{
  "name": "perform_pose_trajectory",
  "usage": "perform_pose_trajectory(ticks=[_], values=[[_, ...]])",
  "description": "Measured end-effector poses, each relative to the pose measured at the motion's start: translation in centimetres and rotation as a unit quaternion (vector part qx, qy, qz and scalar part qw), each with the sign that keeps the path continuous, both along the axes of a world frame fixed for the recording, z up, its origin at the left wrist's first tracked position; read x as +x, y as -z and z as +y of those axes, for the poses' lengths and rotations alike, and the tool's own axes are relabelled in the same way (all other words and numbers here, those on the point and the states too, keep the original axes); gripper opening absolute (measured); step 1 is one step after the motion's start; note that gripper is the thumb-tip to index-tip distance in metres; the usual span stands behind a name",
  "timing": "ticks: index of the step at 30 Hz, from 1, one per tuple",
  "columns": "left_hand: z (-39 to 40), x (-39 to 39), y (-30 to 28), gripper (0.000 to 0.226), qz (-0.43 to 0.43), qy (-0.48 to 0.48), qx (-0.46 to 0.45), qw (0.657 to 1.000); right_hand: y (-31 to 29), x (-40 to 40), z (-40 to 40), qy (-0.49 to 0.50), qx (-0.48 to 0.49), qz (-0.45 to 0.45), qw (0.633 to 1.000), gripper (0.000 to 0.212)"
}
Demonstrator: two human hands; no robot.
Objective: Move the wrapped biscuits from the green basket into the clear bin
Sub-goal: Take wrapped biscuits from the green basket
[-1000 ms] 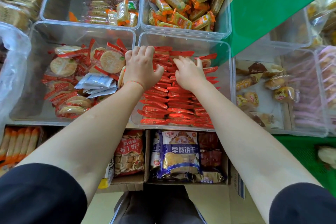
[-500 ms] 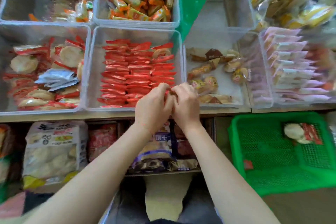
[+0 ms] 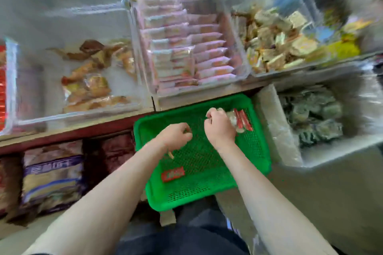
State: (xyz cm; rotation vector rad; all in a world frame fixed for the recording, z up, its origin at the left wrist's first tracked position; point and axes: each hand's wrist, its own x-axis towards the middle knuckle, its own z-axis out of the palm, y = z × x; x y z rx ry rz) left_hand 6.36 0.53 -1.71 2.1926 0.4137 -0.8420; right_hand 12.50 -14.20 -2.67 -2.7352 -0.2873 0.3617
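The green basket (image 3: 257, 151) sits low in the middle of the head view. A few wrapped biscuits (image 3: 241, 120) with red-striped wrappers lie in its far right corner. My right hand (image 3: 219, 130) lies against them with curled fingers; blur hides whether it grips them. My left hand (image 3: 176, 135) hovers over the basket's left half, loosely curled and holding nothing. A red label (image 3: 173, 174) lies on the basket floor. The clear bin (image 3: 11, 80) of red-wrapped biscuits shows only at the far left edge.
Clear bins line the shelf behind: brown pastries (image 3: 93, 80), pink packets (image 3: 186, 54) and mixed snacks (image 3: 275, 47). A box of greenish packets (image 3: 315, 116) stands right of the basket. Large bags (image 3: 51, 174) fill the lower shelf on the left.
Both hands left the bin of red-wrapped biscuits and came down to the right into the green basket. The view swung right with them.
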Motion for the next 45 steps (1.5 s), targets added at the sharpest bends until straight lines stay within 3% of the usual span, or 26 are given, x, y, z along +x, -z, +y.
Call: perform_pose_trajectory(ticks=[2,4,6,11,15,21,23,27,30,33,35,37,39,41,43,45], values=[[-2.3,0.7,1.7,0.031,0.121,0.058,-0.004,0.991,2.5,2.6,-4.4,0.019,-0.117,0.062,0.991,0.04],[-3.5,0.9,2.8,0.031,0.175,0.058,-0.001,0.983,4.8,4.3,-7.4,0.058,-0.165,0.095,0.98,0.06],[-3.9,0.8,3.8,0.023,0.181,0.002,-0.012,0.983,6.9,5.1,-8.6,0.067,-0.185,0.117,0.973,0.071],[-3.4,-0.1,6.0,0.015,0.2,-0.19,-0.034,0.961,9.8,5.3,-7.9,0.03,-0.207,0.078,0.975,0.066],[-2.8,-1.5,7.1,0.026,0.246,-0.296,-0.063,0.921,10.4,5.3,-7.1,0.018,-0.181,0.093,0.979,0.04],[-3.1,-2.5,7.3,0.021,0.249,-0.347,-0.073,0.901,11.6,4.2,-8.0,0.062,-0.029,0.103,0.992,0.032],[-3.1,-2.6,7.4,0.026,0.248,-0.34,-0.071,0.904,11.5,4.3,-8.0,0.105,0.03,0.149,0.983,0.026],[-3.3,-2.7,7.5,0.035,0.238,-0.326,-0.064,0.913,11.0,4.0,-7.5,0.128,0.027,0.252,0.959,0.011],[-3.7,-2.4,6.6,0.043,0.129,-0.209,0.046,0.968,9.9,3.1,-6.1,0.059,0.08,0.304,0.947,0.007],[-3.0,-2.1,5.4,0.087,-0.039,-0.032,0.096,0.994,7.5,1.7,-4.2,0.03,0.188,0.39,0.901,0.01],[-2.1,-1.5,4.3,0.104,-0.038,0.055,0.1,0.993,6.0,0.6,-3.2,0.041,0.248,0.437,0.864,0.014],[-1.1,-1.2,2.9,0.102,-0.003,0.078,0.105,0.991,5.1,-0.2,-2.4,0.058,0.266,0.438,0.857,0.015],[0.2,-2.0,1.9,0.089,0.017,0.044,0.066,0.997,4.2,-0.9,-1.4,0.102,0.302,0.464,0.826,0.016],[2.2,-3.4,1.3,0.074,0.054,-0.05,-0.027,0.997,3.0,-1.4,0.1,0.163,0.35,0.513,0.767,0.024],[4.6,-5.1,0.4,0.054,0.077,-0.214,-0.153,0.962,1.5,-2.0,1.8,0.179,0.379,0.544,0.727,0.036],[7.2,-7.2,-0.6,0.039,0.076,-0.343,-0.26,0.899,0.1,-2.9,4.1,0.153,0.391,0.567,0.709,0.045]])
